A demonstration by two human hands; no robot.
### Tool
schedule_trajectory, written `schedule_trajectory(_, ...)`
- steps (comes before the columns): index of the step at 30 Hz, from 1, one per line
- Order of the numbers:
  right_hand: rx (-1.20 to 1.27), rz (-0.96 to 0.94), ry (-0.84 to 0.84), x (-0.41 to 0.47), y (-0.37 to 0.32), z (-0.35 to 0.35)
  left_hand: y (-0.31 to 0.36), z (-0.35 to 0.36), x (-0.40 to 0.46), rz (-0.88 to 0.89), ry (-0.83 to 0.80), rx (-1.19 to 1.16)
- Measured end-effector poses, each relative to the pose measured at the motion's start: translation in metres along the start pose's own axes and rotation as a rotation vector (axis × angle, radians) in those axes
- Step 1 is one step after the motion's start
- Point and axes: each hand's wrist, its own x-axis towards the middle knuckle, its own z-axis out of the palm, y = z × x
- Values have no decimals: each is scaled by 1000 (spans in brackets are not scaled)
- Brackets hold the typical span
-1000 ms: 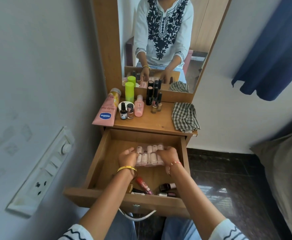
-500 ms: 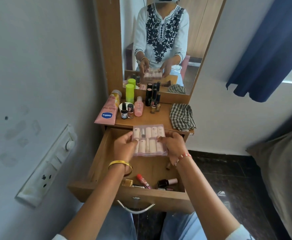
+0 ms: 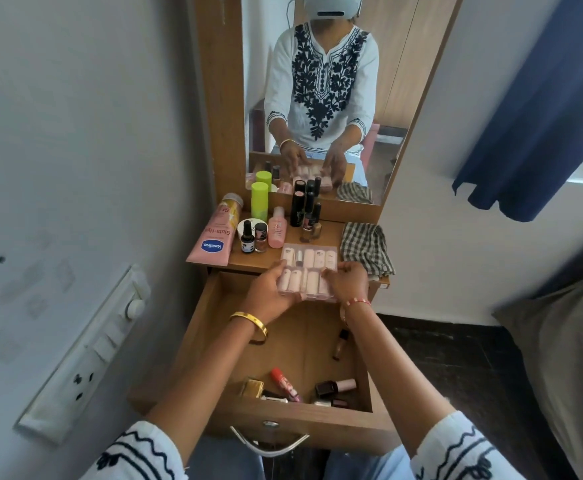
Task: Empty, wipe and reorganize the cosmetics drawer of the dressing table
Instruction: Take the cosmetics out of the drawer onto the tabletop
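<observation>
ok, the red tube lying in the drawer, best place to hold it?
Pinch the red tube across its middle, coming straight down from above. It lies flat and slanted on the drawer floor, with a gold box and dark bottles close by, so a narrow grip across its width fits best.

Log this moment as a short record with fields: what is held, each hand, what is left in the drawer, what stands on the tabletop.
held: clear case of small pink bottles, over the tabletop's front edge
left hand: grips the case's left end
right hand: grips its right end
drawer: open; red-capped tube, dark nail polish, gold item
tabletop: Vaseline tube, green bottle, checked cloth
</observation>
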Motion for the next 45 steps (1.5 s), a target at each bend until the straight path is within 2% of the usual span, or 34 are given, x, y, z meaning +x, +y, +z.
schedule_trajectory(4, -408, -168, -80, -2, 0, 1, -3, 5, 7, 92, 14, 156)
schedule_trajectory(6, -569, -256, -44, -6, 1, 1, -2, 8, 10, 111, 25, 187)
schedule_trajectory(11, -709, -481, -1, -16, 3, -1, 0, 11, 18, 133, 52, 228)
schedule_trajectory(21, -735, -508, -22, -6, -1, -2, 1, 10, 31, 134, 31, 362)
schedule_trajectory(39, -753, -521, -28, 4, 0, 0, 6, 11, 34, 158, 72, 344)
schedule_trajectory(42, -712, -619, 48, -5, 3, -4, 5, 9, 25, 178, 86, 300)
schedule_trajectory(45, -610, -798, 134, -22, 11, -10, 0, 11, 4, 214, 207, 183)
